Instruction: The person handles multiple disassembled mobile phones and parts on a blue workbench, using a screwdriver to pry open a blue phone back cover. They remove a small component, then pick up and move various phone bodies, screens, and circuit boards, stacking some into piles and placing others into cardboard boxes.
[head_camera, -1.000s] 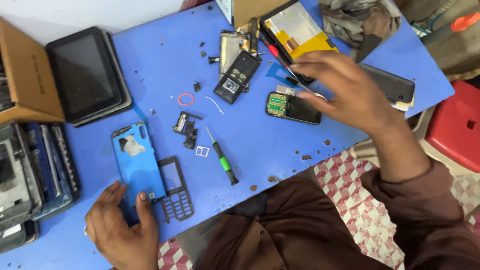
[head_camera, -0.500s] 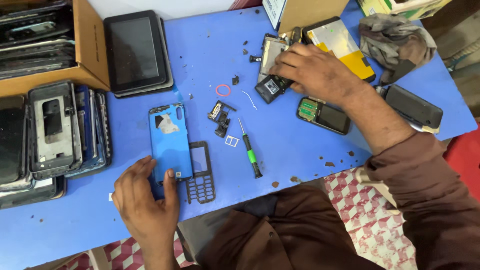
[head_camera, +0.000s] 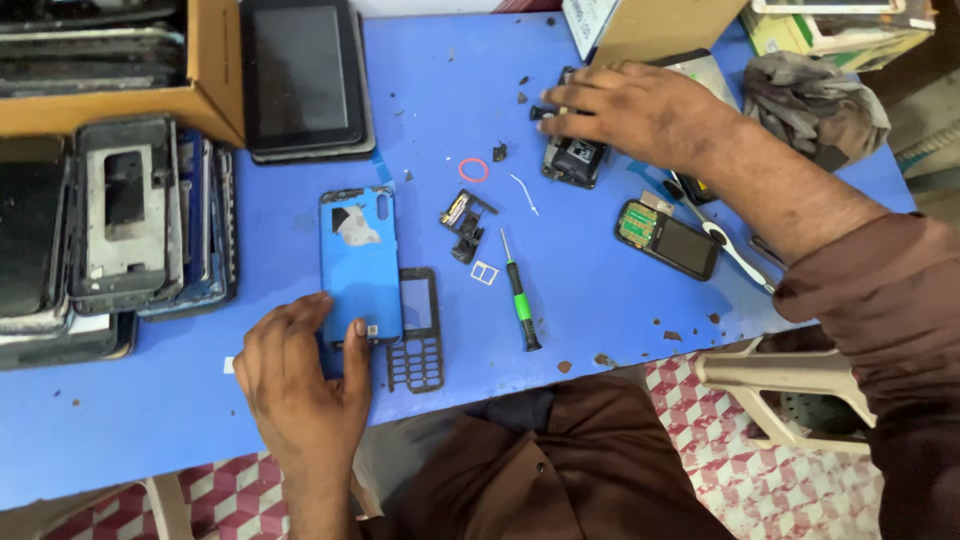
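Observation:
My left hand rests on the blue table, its fingers on the lower end of a blue phone back cover that lies flat. Right of the cover lies a dark keypad phone frame. My right hand reaches to the far side and grips a small dark phone body from above. Between the hands lie a green-handled screwdriver, small black parts, a white SIM tray and a red rubber ring.
A dark phone with an exposed green board lies at right. A tablet and a cardboard box of phone parts sit at the far left; stacked phone frames lie at left. A grey cloth and boxes stand at far right.
The view has shifted right across the frames. My right hand has moved from the right side of the table to the small dark phone body. My left hand stays on the blue cover.

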